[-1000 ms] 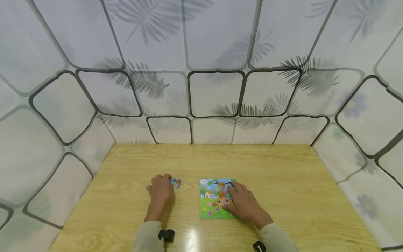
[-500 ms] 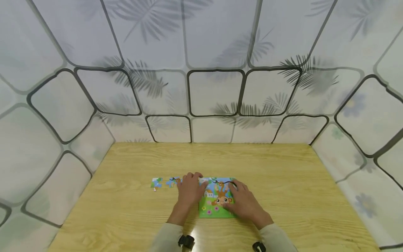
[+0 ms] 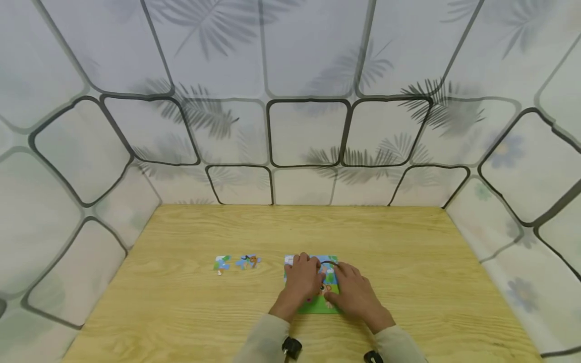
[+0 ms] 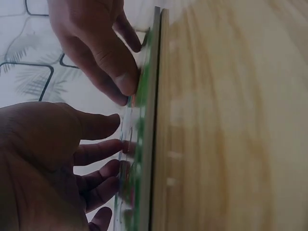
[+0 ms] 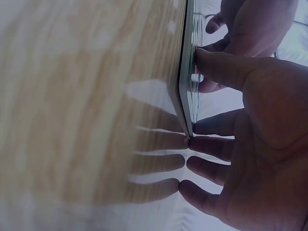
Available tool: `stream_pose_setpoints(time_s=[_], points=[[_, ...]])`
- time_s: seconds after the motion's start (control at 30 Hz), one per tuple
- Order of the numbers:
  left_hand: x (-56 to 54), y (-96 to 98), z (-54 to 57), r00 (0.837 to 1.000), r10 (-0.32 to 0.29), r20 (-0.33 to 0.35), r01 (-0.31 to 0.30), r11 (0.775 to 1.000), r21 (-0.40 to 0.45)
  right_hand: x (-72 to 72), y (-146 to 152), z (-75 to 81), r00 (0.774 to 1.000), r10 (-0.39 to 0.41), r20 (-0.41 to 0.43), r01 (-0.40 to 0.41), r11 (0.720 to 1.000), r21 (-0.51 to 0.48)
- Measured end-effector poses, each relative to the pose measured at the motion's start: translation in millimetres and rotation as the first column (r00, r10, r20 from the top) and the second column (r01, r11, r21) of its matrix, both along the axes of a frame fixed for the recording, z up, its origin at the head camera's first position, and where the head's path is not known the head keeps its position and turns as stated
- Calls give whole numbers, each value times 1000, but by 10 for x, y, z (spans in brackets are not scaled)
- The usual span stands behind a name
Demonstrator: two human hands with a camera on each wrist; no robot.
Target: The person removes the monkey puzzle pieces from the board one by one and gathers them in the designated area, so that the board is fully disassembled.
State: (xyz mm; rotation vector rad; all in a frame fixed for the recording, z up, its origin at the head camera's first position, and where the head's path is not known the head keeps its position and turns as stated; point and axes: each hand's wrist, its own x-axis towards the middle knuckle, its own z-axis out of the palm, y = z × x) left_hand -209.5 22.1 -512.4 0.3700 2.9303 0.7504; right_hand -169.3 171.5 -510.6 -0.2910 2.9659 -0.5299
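Observation:
A square puzzle board point(image 3: 313, 308) with a printed monkey on a green and blue ground lies flat on the table. My left hand point(image 3: 303, 276) reaches over its upper left part, fingertips touching the printed face in the left wrist view; what lies beneath them is hidden. My right hand point(image 3: 357, 291) rests on the right side. Its thumb point(image 5: 221, 67) presses the top face, while the extended fingers point(image 5: 211, 147) meet the edge and corner. Left of the board lie loose puzzle pieces: a blue and green piece point(image 3: 222, 262) and a blue piece with brown on it point(image 3: 248, 261).
The pale wooden table point(image 3: 181, 312) has a glossy surface. Patterned fabric walls point(image 3: 308, 136) enclose it at the back and both sides. Each wrist carries a small black device point(image 3: 292, 348).
My left hand has moved right from the loose pieces onto the puzzle board, leaving those pieces uncovered. My right hand stays at the board's right side.

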Motion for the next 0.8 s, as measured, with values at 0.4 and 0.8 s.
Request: stream_pose_setpoints(time_s=[0.4, 0.8], points=[[-22, 119, -47, 996, 76, -56, -82, 990, -117, -28, 3, -33, 999, -40, 26, 40, 999, 8], [-97, 158, -54, 994, 102, 40, -101, 995, -27, -16, -9, -4, 999, -41, 31, 41, 999, 9]])
